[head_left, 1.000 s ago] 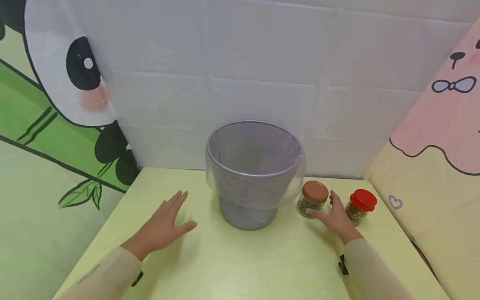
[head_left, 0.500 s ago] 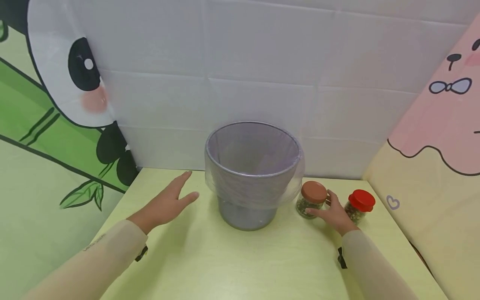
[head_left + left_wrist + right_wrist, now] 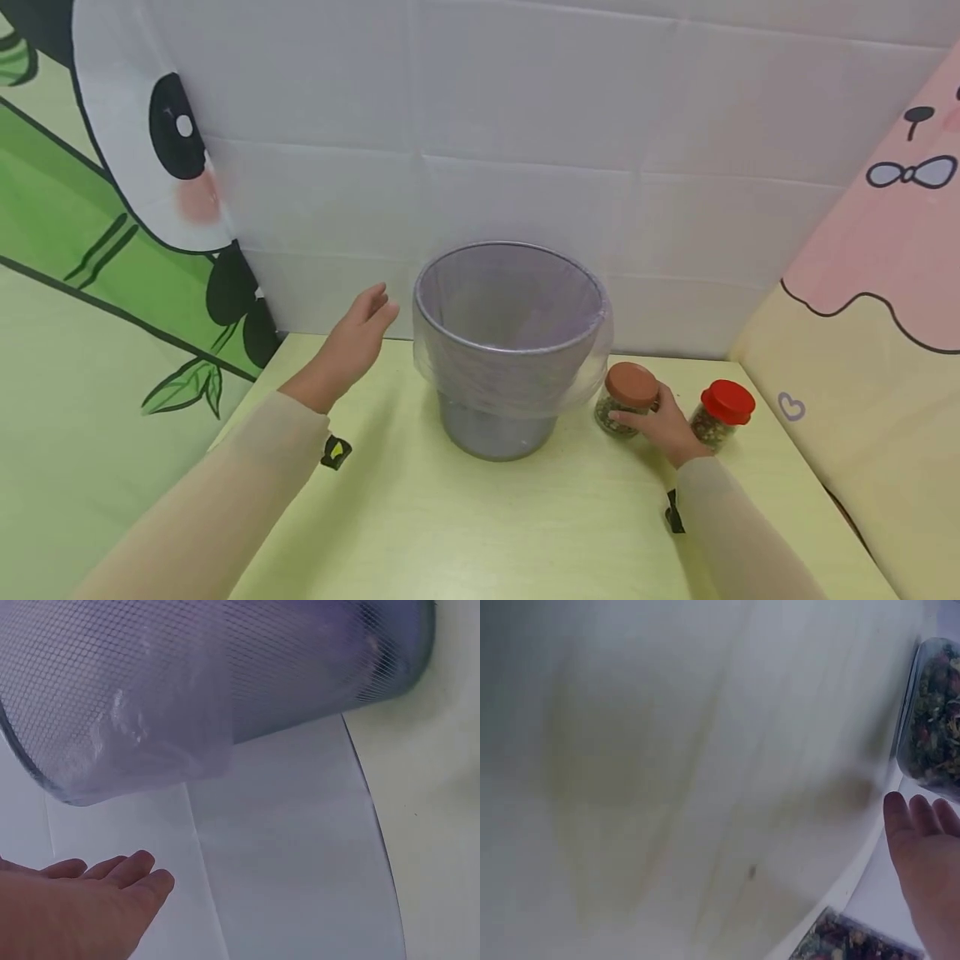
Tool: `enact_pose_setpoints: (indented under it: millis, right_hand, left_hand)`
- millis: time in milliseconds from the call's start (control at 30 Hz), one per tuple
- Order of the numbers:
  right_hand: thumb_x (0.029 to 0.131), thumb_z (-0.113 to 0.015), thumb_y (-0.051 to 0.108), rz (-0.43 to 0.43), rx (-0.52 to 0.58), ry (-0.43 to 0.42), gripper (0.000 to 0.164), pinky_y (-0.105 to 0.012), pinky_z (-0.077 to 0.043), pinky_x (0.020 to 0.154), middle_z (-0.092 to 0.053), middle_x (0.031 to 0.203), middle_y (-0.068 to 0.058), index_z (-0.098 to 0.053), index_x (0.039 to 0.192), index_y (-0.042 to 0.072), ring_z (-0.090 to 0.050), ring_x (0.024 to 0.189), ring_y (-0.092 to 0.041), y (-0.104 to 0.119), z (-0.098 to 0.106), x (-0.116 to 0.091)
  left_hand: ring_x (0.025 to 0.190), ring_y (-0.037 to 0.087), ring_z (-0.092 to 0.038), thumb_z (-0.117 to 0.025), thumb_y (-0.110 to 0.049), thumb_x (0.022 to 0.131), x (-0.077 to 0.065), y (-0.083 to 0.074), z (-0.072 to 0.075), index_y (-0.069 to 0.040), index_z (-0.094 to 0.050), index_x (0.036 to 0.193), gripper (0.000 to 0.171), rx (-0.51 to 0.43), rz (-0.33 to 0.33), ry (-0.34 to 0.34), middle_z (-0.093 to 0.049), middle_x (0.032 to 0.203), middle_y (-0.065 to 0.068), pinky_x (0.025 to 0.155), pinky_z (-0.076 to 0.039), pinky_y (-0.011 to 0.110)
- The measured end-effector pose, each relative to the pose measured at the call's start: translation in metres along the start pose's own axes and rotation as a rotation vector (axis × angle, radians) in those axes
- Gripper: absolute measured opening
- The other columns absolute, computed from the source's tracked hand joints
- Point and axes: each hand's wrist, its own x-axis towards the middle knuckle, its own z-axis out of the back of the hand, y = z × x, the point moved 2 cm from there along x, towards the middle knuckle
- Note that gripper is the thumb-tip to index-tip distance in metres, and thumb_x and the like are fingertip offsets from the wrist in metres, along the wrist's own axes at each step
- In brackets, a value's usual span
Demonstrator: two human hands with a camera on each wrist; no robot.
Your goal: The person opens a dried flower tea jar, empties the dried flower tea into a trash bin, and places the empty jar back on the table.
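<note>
My right hand [image 3: 666, 430] is at a glass jar [image 3: 618, 415] with a brown lid, the thumb across its front and the fingers at its far right side. In the right wrist view the fingers are straight, their tips right at the edge of a jar [image 3: 937, 712] of dark dried pieces. Beside the bin's left side my left hand [image 3: 352, 342] is raised, holding nothing, fingers slightly bent. A mesh waste bin [image 3: 495, 437] with a clear plastic bag [image 3: 127, 742] folded over its rim stands upright at the centre.
A second jar [image 3: 711, 427] with a red lid stands just right of my right hand. The pale yellow table [image 3: 480, 533] meets a white wall sheet [image 3: 525, 200] behind the bin, with printed cartoon sheets on both sides.
My left hand has risen and moved forward towards the bin's rim. My right hand has moved slightly left, closer around the brown-lidded jar. Bin and jars stay in place.
</note>
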Motion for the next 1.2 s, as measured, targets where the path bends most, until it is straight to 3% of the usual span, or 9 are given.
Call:
enact_pose_setpoints:
  millis: [267,467,600,833,1000,1200]
  right_hand:
    - [0.086,-0.086,0.034,0.009,0.045,-0.032,0.117,-0.064,-0.019,0.118,-0.024,0.163,-0.022,-0.003,0.164,0.008,-0.021,0.151,-0.042,0.002,-0.008,0.004]
    - [0.085,-0.088,0.034,0.017,0.063,-0.064,0.115,-0.061,-0.022,0.118,-0.031,0.161,-0.02,-0.009,0.164,0.008,-0.028,0.148,-0.04,0.001,-0.009,0.006]
    - [0.084,-0.088,0.036,0.022,0.052,-0.072,0.112,-0.061,-0.023,0.118,-0.034,0.16,-0.019,-0.013,0.164,0.009,-0.03,0.147,-0.039,0.0,-0.009,0.007]
    - [0.084,-0.088,0.037,0.022,0.029,-0.077,0.111,-0.061,-0.024,0.117,-0.036,0.159,-0.019,-0.015,0.164,0.009,-0.032,0.147,-0.039,-0.002,-0.011,0.007]
    - [0.085,-0.087,0.037,0.014,0.015,-0.07,0.111,-0.062,-0.024,0.117,-0.035,0.16,-0.019,-0.013,0.164,0.01,-0.03,0.147,-0.04,-0.002,-0.012,0.009]
    - [0.085,-0.087,0.039,0.026,0.007,-0.064,0.114,-0.061,-0.02,0.119,-0.034,0.161,-0.017,-0.01,0.166,0.014,-0.028,0.149,-0.038,-0.003,-0.009,0.008]
  left_hand:
    - [0.155,0.027,-0.018,-0.046,-0.053,0.106,0.016,-0.02,-0.012,-0.017,-0.012,0.167,0.079,-0.092,0.062,-0.108,-0.018,0.17,0.005,0.122,-0.021,0.052]
    - [0.154,0.027,-0.02,-0.049,-0.044,0.107,0.029,-0.024,-0.021,-0.013,-0.014,0.166,0.076,-0.135,0.045,-0.13,-0.02,0.169,0.009,0.122,-0.021,0.048]
    - [0.154,0.025,-0.02,-0.052,-0.039,0.106,0.038,-0.026,-0.025,-0.014,-0.014,0.166,0.075,-0.17,0.032,-0.117,-0.019,0.17,0.009,0.122,-0.022,0.046]
    - [0.154,0.025,-0.019,-0.053,-0.014,0.097,0.054,-0.026,-0.031,-0.011,-0.012,0.166,0.081,-0.237,0.038,-0.087,-0.017,0.17,0.009,0.122,-0.022,0.042]
    - [0.154,0.026,-0.017,-0.048,-0.008,0.092,0.06,-0.025,-0.034,-0.01,-0.014,0.166,0.082,-0.194,0.098,-0.097,-0.017,0.17,0.011,0.123,-0.018,0.042]
    - [0.151,0.032,-0.023,-0.044,-0.006,0.091,0.06,-0.028,-0.037,-0.003,-0.022,0.161,0.074,-0.147,0.112,-0.074,-0.026,0.166,0.017,0.122,-0.02,0.049]
